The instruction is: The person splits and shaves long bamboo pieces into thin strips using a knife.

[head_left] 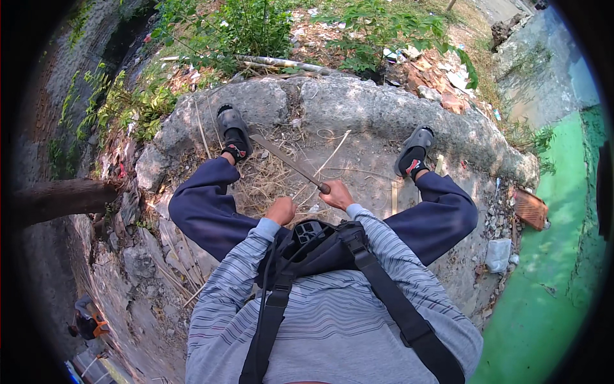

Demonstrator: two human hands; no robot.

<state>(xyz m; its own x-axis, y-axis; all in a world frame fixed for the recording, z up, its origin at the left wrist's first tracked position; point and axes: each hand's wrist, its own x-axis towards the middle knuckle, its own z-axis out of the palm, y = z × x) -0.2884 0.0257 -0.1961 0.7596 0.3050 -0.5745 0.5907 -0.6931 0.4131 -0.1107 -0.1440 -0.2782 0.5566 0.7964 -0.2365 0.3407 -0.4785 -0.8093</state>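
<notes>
My right hand [337, 194] is closed around the wooden handle of a machete [288, 160], its long dull blade pointing away and to the left. Close by on the left, my left hand [281, 210] is curled shut, knuckles up. A thin pale strip [334, 149], like split bamboo or cane, crosses the blade near the handle and runs toward that hand. Its lower end goes into the closed fingers, which hide it. Pale shavings [272, 182] lie on the ground between my spread legs, beneath the blade.
A low, rough stone kerb [358, 102] curves in front of my shoes. More strips [394, 197] lie on the ground. At the right are a brick [531, 208] and a green-painted surface [543, 281]. A trunk [64, 200] juts in at left; a person [88, 320] is far lower left.
</notes>
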